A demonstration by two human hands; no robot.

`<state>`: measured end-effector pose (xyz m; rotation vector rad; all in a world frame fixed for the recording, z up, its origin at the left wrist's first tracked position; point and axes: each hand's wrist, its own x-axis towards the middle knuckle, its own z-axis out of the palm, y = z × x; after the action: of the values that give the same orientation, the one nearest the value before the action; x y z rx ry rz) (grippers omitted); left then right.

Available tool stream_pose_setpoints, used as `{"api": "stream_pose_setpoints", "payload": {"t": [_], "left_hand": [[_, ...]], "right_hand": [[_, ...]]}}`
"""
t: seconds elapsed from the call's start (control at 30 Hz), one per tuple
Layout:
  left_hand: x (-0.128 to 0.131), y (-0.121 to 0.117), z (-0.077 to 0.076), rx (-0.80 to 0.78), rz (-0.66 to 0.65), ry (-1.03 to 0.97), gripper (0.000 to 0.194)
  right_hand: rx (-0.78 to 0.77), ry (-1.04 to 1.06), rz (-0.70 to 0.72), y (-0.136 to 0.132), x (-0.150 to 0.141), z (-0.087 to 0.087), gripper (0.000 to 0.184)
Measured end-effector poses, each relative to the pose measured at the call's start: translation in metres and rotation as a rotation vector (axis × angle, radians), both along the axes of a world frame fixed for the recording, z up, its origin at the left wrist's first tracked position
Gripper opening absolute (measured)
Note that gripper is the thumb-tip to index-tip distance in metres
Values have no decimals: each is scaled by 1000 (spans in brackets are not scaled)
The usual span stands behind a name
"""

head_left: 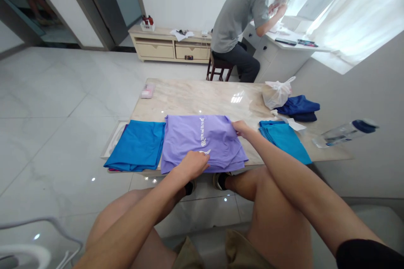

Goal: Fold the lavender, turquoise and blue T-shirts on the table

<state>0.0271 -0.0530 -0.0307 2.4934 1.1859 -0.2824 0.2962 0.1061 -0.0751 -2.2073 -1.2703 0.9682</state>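
Observation:
A light purple T-shirt (186, 134) with white printed characters lies folded flat at the near edge of the table. My left hand (194, 164) is closed on the shirt near its front edge, beside the lower end of the print. At the shirt's right side, my right hand (241, 128) pinches the edge of the fabric. To the left lies a folded blue garment (137, 143), with a strip of darker cloth showing beneath it. Folded teal-blue cloth (285, 138) rests to the right, beyond my right forearm.
On the marble-look table (189, 96) are a small pink box (147, 91), a white plastic bag (276, 93), dark blue cloth (298, 107) and a clear bottle (344, 133) lying tilted. A person in grey (238, 12) sits at a white desk (277, 56) behind it.

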Motion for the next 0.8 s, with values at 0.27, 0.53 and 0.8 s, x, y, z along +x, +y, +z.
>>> {"api": "stream_pose_setpoints", "payload": {"t": [0.27,0.53,0.8], "left_hand": [[-10,5,-3,3,108,75,37],[-13,10,-16,-31,208,142,52],[-9,39,-13,-23,223,128,36]], "right_hand": [[-58,-225,172,0,-4,0,25],[1,-461,257,14,7,5,51],[54,-561,342,42,-10,-6,49]]}}
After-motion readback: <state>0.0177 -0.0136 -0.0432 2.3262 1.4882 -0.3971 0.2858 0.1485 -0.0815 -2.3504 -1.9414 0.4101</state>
